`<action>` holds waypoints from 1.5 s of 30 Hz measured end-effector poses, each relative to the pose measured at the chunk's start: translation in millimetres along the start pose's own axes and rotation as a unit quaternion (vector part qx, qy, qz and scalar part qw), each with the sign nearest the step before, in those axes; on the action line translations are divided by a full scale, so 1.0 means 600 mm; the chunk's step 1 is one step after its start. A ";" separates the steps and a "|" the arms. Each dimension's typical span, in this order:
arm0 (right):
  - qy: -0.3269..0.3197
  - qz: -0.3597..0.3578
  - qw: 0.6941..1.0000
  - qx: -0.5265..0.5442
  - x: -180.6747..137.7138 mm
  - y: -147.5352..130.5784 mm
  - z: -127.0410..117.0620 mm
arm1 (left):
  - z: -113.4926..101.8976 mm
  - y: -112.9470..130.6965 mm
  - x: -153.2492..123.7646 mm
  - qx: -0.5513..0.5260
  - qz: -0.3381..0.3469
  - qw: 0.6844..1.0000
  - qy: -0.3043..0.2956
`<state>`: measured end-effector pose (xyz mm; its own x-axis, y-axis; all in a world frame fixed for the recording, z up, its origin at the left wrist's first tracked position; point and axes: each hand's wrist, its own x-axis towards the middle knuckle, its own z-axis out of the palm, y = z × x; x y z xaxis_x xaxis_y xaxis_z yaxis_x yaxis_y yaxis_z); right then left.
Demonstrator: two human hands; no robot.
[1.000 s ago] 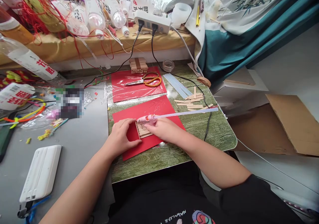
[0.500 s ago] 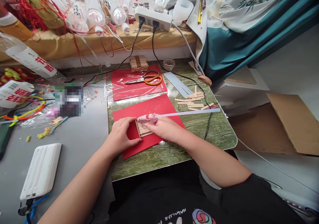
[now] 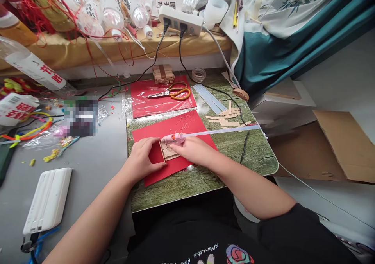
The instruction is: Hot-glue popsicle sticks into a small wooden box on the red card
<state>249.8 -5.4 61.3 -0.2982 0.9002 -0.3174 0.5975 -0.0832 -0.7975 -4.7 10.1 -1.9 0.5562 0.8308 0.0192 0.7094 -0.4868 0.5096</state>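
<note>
My right hand [image 3: 190, 149] is wrapped round a pink hot glue gun [image 3: 173, 138], with a long translucent glue stick [image 3: 222, 131] sticking out of its back to the right. The gun's nozzle is at the upper left corner of a small panel of wooden craft sticks [image 3: 168, 153]. My left hand [image 3: 145, 157] grips that panel's left edge, where one stick stands along the side, between thumb and fingers. Under the panel lies a red sheet [image 3: 158, 175] with strands of dried glue on it. My right hand hides part of the panel.
Behind are scissors [image 3: 180, 94] on a wrapped red pack [image 3: 140, 109], a bundle of craft sticks [image 3: 163, 74], glue sticks [image 3: 208, 99] and loose craft sticks [image 3: 225, 121]. A black cord [image 3: 245, 146] crosses the table's right side. A white power bank [image 3: 48, 199] lies left.
Both hands, the glue gun and the stick panel hold almost the same place. Only a slight shift of the camera view shows.
</note>
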 end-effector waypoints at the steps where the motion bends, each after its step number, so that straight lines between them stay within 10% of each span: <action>1: 0.001 0.000 1.000 -0.005 0.001 0.000 0.000 | 0.001 0.000 0.000 0.000 -0.001 1.000 0.000; 45: -0.012 -0.073 0.996 -0.044 -0.007 0.002 0.000 | 0.001 -0.001 0.000 -0.006 0.009 1.000 0.013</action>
<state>252.0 -9.2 61.7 -0.4051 0.8889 -0.2140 0.6083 0.0873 -0.7889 -4.8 10.3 -2.9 0.5578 0.8284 0.0512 0.6940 -0.4994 0.5186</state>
